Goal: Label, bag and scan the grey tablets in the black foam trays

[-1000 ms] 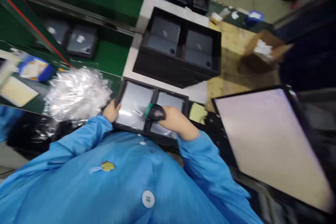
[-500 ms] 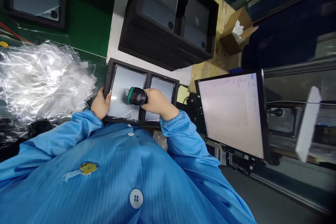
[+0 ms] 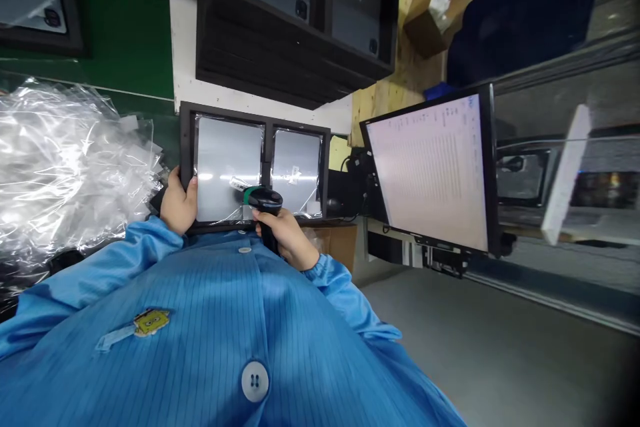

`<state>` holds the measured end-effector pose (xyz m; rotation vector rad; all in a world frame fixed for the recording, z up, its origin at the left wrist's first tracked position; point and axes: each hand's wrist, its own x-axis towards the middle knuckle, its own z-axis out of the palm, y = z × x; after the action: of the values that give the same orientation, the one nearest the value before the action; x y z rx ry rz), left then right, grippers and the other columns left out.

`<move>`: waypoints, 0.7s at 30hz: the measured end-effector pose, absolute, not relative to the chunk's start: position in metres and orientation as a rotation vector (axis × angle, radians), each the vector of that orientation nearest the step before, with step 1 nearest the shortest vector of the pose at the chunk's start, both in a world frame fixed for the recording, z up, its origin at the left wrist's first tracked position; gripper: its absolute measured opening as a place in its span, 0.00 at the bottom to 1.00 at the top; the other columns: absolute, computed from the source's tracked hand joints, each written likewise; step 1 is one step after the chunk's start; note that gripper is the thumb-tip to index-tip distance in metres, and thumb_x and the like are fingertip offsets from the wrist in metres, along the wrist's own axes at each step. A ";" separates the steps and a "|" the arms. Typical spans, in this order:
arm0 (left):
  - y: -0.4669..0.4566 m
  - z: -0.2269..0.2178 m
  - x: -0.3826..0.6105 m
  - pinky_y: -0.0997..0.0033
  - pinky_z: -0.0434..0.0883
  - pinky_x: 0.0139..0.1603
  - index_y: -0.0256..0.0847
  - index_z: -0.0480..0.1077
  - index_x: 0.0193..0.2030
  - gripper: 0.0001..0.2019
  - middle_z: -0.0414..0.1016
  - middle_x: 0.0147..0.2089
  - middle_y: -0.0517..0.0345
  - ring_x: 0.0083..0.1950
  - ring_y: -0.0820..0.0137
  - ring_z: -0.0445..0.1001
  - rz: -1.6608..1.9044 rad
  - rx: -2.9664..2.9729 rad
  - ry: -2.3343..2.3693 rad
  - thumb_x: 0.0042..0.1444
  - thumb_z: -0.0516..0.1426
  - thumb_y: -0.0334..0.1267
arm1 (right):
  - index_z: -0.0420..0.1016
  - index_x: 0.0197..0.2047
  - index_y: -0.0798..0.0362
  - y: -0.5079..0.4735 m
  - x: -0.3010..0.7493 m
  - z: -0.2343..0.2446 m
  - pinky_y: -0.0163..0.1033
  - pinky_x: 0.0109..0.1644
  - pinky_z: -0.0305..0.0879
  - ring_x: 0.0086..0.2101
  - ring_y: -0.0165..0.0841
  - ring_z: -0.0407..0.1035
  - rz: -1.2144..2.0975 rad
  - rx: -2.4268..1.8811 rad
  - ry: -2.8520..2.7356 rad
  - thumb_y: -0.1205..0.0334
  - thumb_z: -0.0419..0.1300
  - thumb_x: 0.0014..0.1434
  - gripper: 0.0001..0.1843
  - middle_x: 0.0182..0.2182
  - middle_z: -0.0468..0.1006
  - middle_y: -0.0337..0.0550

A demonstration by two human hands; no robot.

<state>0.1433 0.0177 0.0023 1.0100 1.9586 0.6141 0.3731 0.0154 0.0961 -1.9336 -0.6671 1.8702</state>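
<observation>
Our left hand grips the left edge of one black tray holding two bagged tablets. Our right hand is closed around one scanner over the tray's divider, beside one monitor.

The black tray looks matt, like moulded plastic or foam. The clear film over its two slabs is glossy and mirrors the lamps. The scanner is smooth black plastic with a green band. The heap of bags is crinkled, shiny clear plastic. The smock is finely striped blue cloth, and the box is dull brown cardboard.
</observation>
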 end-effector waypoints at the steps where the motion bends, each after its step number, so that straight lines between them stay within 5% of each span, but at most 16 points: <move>1: 0.018 0.001 0.143 0.49 0.72 0.65 0.30 0.60 0.73 0.33 0.76 0.60 0.33 0.60 0.48 0.77 0.622 1.011 1.959 0.68 0.52 0.50 | 0.73 0.28 0.52 0.015 0.369 0.095 0.37 0.30 0.64 0.24 0.29 0.67 1.869 -1.925 -0.643 0.44 0.79 0.40 0.26 0.20 0.72 0.35; 15: 0.019 -0.008 0.137 0.50 0.71 0.67 0.32 0.61 0.72 0.32 0.73 0.64 0.35 0.63 0.50 0.74 0.729 1.064 1.938 0.66 0.51 0.49 | 0.77 0.32 0.54 0.015 0.370 0.088 0.39 0.32 0.69 0.26 0.32 0.70 1.816 -1.860 -0.596 0.43 0.78 0.42 0.26 0.25 0.76 0.39; 21: 0.026 0.004 0.135 0.48 0.73 0.65 0.30 0.64 0.71 0.32 0.76 0.61 0.36 0.60 0.48 0.76 0.651 1.051 2.011 0.64 0.52 0.47 | 0.76 0.40 0.54 0.048 0.489 0.084 0.39 0.34 0.72 0.27 0.34 0.74 0.979 -1.974 -0.659 0.47 0.73 0.49 0.23 0.25 0.78 0.39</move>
<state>0.1354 0.0261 0.0042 1.0509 2.0108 0.6513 0.4890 0.0480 0.0844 -1.9743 -0.6586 0.9793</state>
